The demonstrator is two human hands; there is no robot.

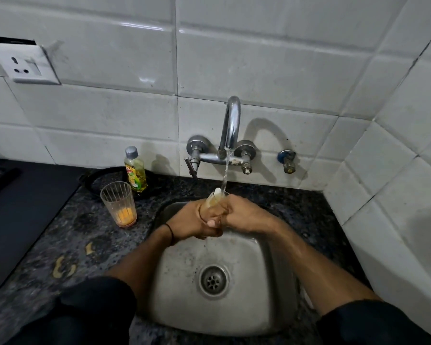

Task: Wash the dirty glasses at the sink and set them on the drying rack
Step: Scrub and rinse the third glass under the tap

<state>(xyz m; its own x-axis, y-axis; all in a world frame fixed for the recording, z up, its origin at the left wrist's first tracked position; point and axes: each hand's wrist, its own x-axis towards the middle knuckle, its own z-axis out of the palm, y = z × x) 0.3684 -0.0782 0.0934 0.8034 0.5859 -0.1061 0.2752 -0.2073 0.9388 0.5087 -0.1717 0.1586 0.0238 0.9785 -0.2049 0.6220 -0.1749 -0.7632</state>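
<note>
Clear ribbed glass (213, 200) tilts under the tap stream (225, 170) over the steel sink (259, 270), left hand (192, 220) and right hand (244, 215) both curled round it. Probably slippery and breakable when wet; grip its ribbed wall.

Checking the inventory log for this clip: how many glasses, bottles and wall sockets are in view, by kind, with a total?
Glasses: 2 (counter glass, held glass)
Bottle: 1
Socket: 1
Total: 4
</note>
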